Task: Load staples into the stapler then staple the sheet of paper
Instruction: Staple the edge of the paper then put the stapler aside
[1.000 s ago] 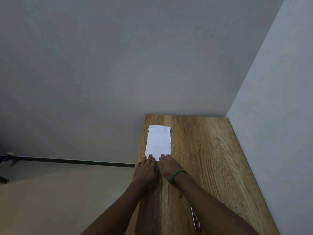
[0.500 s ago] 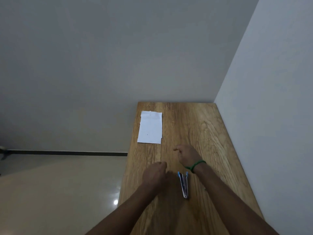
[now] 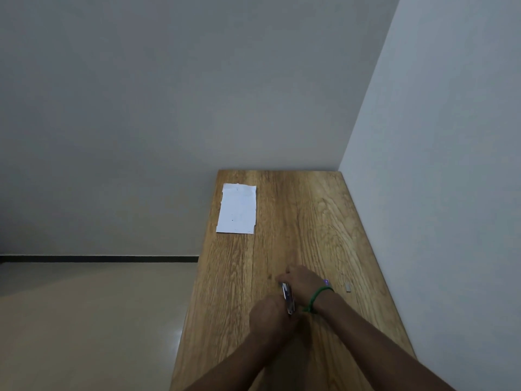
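A wooden table (image 3: 310, 221) runs from the lower middle of the view up into a corner of grey walls. Both hands meet over its near part, at about 6 o'clock from the table's centre. The stapler (image 3: 288, 298), a slim metal body with a silvery top, lies between them, its length pointing roughly toward 12 o'clock. The right hand (image 3: 303, 280), with a green band (image 3: 317, 296) on its wrist, curls its fingers over the stapler's far end. The left hand (image 3: 270, 314) is closed in a loose fist against the stapler's near end; whether it truly pinches the metal cannot be told, since the knuckles hide the contact. The sheet of paper (image 3: 237, 209) lies flat and untouched at about 11 o'clock, well apart from the hands, close to the table's left edge. A small strip of staples (image 3: 348, 287) rests on the wood at 3 o'clock from the right wrist, near it but not touching.
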